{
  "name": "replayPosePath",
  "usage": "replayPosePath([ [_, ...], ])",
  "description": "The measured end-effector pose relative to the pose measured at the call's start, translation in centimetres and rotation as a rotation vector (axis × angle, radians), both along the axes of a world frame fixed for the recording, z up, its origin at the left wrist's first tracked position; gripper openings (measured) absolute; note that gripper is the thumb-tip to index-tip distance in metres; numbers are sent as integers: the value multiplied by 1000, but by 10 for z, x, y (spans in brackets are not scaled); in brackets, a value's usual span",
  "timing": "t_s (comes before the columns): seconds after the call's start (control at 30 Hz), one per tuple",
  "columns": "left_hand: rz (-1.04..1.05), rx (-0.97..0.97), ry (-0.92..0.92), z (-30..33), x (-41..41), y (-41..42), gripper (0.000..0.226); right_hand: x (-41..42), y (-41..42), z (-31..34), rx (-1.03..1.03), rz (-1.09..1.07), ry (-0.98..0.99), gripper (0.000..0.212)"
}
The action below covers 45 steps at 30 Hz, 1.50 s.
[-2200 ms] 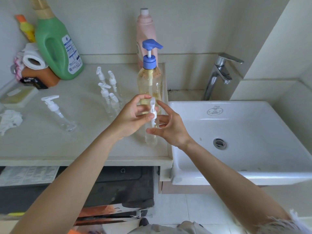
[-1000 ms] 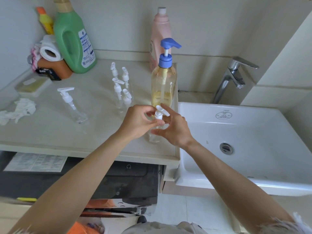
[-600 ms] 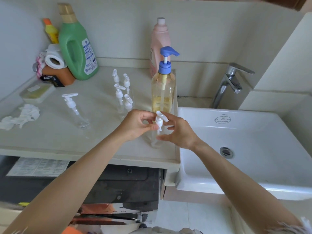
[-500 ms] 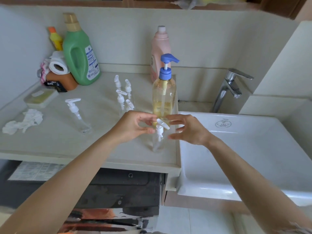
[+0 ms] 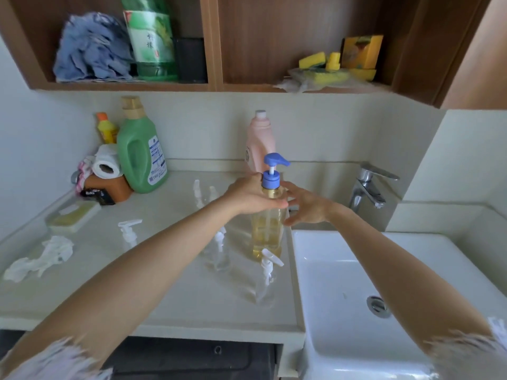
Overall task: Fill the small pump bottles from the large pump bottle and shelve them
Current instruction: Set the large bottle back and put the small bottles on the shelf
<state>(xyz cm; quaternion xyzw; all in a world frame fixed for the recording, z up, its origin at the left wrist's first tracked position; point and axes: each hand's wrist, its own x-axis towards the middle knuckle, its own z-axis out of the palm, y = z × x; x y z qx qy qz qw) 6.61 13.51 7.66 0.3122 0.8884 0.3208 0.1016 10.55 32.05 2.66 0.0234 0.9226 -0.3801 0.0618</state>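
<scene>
The large pump bottle (image 5: 267, 226), clear with yellow liquid and a blue pump, stands at the counter's right edge. My left hand (image 5: 251, 198) grips its shoulder just under the blue collar. My right hand (image 5: 306, 207) is at the bottle's right side with fingers spread, holding nothing. One small clear pump bottle (image 5: 265, 281) stands alone in front of the large one. Another small bottle (image 5: 219, 250) stands beside my left forearm, a third (image 5: 128, 233) further left, and more small bottles (image 5: 204, 194) behind my left wrist. The wooden shelf (image 5: 215, 86) hangs above.
A green detergent jug (image 5: 140, 154), a toilet roll (image 5: 105, 165) and a soap dish (image 5: 72, 215) sit at the back left, a pink bottle (image 5: 260, 141) behind the large one. A crumpled tissue (image 5: 41, 256) lies left. Sink (image 5: 343, 270) and tap (image 5: 367, 187) are right. Cloths, a bottle and sponges fill the shelf.
Both hands let go of the small bottle's pump and rose to the large pump bottle; my left hand now grips it. The view tilted up, showing the shelf.
</scene>
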Motion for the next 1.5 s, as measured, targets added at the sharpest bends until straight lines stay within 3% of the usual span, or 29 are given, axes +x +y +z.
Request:
replayPosePath([
  [0.1,-20,-68,-8,-9,-14,-3,80,-7,-16,-4,91,-47,67,109],
  [0.27,-58,-132,16,-3,-59,-19,50,-43,-55,-15,119,-198,184,113],
  [0.37,-33,-242,26,6,-95,-23,54,-75,-62,-16,148,-189,165,112],
  [0.47,-19,-311,58,12,-131,-22,55,-106,-63,-8,304,-156,129,103],
  [0.63,86,-289,70,10,-196,-17,61,-169,-62,-3,420,-155,88,98],
  [0.87,137,-152,2,4,-277,-11,59,-259,-59,-5,362,-164,58,92],
  [1.03,198,-134,69,0,-316,1,64,-299,-49,4,337,-224,8,87],
  [1.23,332,25,126,-15,-337,11,61,-313,-53,8,249,-270,-28,92],
  [1.5,255,-89,66,-14,-327,8,73,-299,-59,-6,29,-308,-21,95],
])
